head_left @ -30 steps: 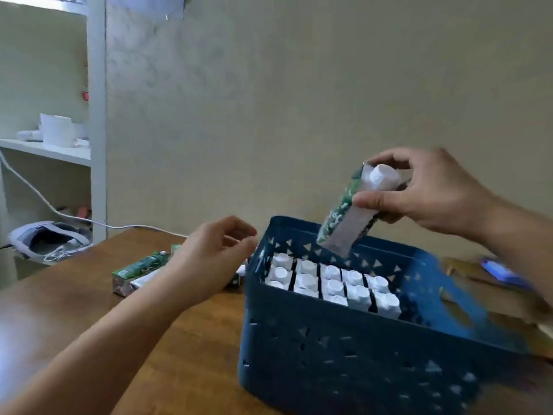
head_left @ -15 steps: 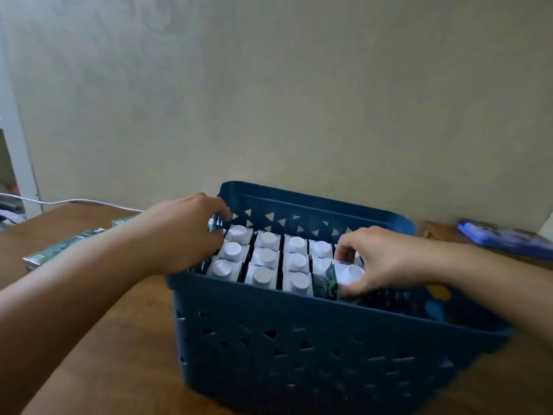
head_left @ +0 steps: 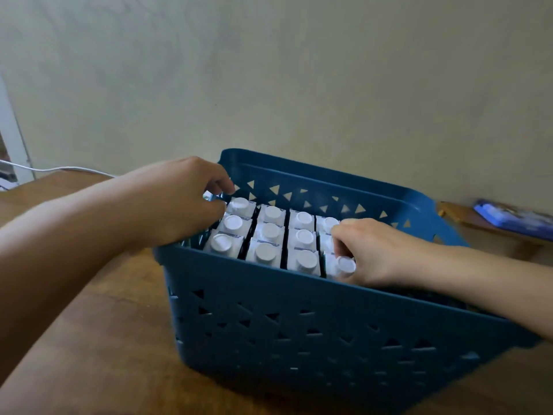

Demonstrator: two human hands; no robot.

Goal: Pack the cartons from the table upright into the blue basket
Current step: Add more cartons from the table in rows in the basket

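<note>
The blue basket [head_left: 314, 330] stands on the wooden table [head_left: 98, 348] and holds several upright cartons [head_left: 270, 232] with white round caps, packed in rows. My right hand [head_left: 377, 250] reaches in over the right side. Its fingers curl round the top of the front-right carton [head_left: 344, 266], which stands upright at the end of the front row. My left hand [head_left: 176, 202] lies over the basket's left wall near the far corner, with its fingers and thumb curled on the rim. The cartons' lower parts are hidden by the basket wall.
A blue flat object [head_left: 514, 218] lies on a wooden surface at the right, behind the basket. A white cable [head_left: 59, 169] runs along the table's far left edge. The wall stands close behind the basket.
My right hand brought the carton down from above the basket into the front row, and it now stands upright. My left hand moved from the table onto the basket's left rim.
</note>
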